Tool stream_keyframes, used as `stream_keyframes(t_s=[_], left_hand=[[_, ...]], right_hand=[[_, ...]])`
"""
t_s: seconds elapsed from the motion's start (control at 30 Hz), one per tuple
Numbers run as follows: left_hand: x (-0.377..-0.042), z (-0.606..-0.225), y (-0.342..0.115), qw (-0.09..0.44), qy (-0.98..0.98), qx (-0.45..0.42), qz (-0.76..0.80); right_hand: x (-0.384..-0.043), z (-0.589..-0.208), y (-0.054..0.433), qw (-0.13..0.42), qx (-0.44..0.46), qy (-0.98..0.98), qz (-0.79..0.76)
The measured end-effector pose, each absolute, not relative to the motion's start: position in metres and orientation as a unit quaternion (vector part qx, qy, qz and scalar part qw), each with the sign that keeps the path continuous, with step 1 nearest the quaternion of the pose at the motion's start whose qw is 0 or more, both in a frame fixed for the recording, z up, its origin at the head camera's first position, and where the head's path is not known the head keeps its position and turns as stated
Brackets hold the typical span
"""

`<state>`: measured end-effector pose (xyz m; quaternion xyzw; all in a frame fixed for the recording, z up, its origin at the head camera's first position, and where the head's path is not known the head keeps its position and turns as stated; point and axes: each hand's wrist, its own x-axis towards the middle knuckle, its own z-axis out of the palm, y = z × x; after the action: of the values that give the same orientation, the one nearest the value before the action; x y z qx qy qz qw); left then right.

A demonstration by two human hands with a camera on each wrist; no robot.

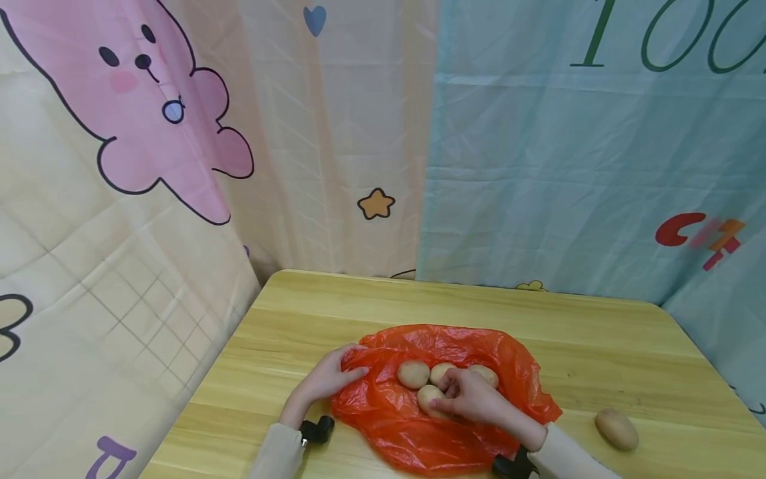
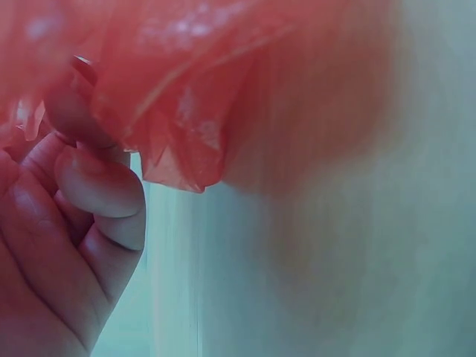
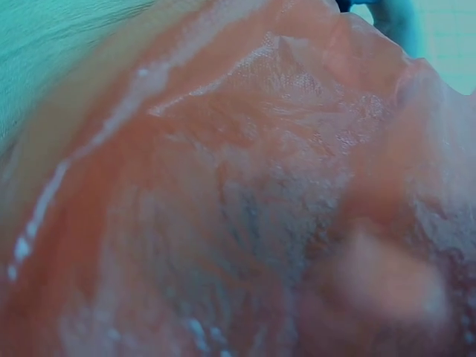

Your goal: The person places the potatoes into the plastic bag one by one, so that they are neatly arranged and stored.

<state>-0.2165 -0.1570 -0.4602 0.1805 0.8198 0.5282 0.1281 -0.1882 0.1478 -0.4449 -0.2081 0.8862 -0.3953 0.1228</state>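
Note:
A red plastic bag (image 1: 395, 439) lies spread on the table with several potatoes (image 1: 413, 374) grouped in its middle. My left hand (image 1: 326, 379) grips the bag's left edge. In the left wrist view the curled fingers (image 2: 100, 186) hold a crumpled fold of the bag (image 2: 182, 141). Over the potatoes, my right hand (image 1: 475, 397) has its thumb and fingers on the nearest potato (image 1: 429, 400), pinching it from the right side. Part of that potato and those behind are covered by the hand. The right wrist view is mostly filled by the bag (image 3: 223, 149), blurred.
One more potato (image 1: 616, 429) lies on the wooden table (image 1: 335, 299), right of the bag. Printed curtains (image 1: 568, 166) hang behind the table and along its left side. A black wrist device (image 1: 317, 430) sits at each sleeve.

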Motion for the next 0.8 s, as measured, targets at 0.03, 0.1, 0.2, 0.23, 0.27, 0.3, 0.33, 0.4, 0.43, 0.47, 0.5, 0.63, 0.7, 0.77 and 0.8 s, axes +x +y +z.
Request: stream_keyframes(t_s=[0.03, 0.1, 0.2, 0.23, 0.27, 0.3, 0.33, 0.4, 0.43, 0.47, 0.5, 0.63, 0.7, 0.77, 0.8], left_hand=[[-0.219, -0.464, -0.158, 0.125, 0.823, 0.181, 0.524], [-0.222, -0.471, -0.16, 0.122, 0.828, 0.181, 0.517], [-0.224, -0.473, -0.16, 0.118, 0.833, 0.184, 0.509], [-0.224, -0.474, -0.161, 0.117, 0.835, 0.183, 0.506], [-0.224, -0.473, -0.161, 0.116, 0.836, 0.184, 0.505], [-0.224, -0.473, -0.161, 0.114, 0.837, 0.185, 0.502], [-0.224, -0.473, -0.161, 0.114, 0.838, 0.185, 0.5], [-0.224, -0.472, -0.161, 0.113, 0.84, 0.185, 0.498], [-0.224, -0.472, -0.161, 0.113, 0.84, 0.186, 0.497], [-0.224, -0.472, -0.16, 0.114, 0.84, 0.188, 0.497], [-0.224, -0.472, -0.16, 0.114, 0.84, 0.188, 0.496], [-0.225, -0.473, -0.16, 0.108, 0.845, 0.189, 0.489], [-0.225, -0.473, -0.16, 0.105, 0.848, 0.19, 0.484], [-0.225, -0.473, -0.16, 0.104, 0.849, 0.189, 0.483], [-0.225, -0.473, -0.16, 0.102, 0.85, 0.19, 0.481]], right_hand=[[-0.188, -0.444, 0.148, 0.123, -0.21, 0.886, -0.395], [-0.189, -0.444, 0.148, 0.125, -0.214, 0.885, -0.394], [-0.19, -0.443, 0.149, 0.122, -0.217, 0.888, -0.385], [-0.19, -0.442, 0.149, 0.122, -0.217, 0.89, -0.382], [-0.19, -0.442, 0.149, 0.12, -0.215, 0.892, -0.38], [-0.191, -0.441, 0.149, 0.118, -0.212, 0.894, -0.377], [-0.191, -0.44, 0.15, 0.114, -0.21, 0.897, -0.372], [-0.191, -0.438, 0.15, 0.11, -0.202, 0.901, -0.368], [-0.192, -0.437, 0.15, 0.107, -0.199, 0.903, -0.365], [-0.192, -0.436, 0.15, 0.107, -0.194, 0.904, -0.367], [-0.192, -0.436, 0.151, 0.108, -0.192, 0.903, -0.368], [-0.193, -0.432, 0.151, 0.112, -0.19, 0.897, -0.384], [-0.193, -0.429, 0.152, 0.107, -0.186, 0.897, -0.388], [-0.193, -0.424, 0.153, 0.095, -0.176, 0.9, -0.386], [-0.194, -0.422, 0.154, 0.087, -0.172, 0.902, -0.386]])
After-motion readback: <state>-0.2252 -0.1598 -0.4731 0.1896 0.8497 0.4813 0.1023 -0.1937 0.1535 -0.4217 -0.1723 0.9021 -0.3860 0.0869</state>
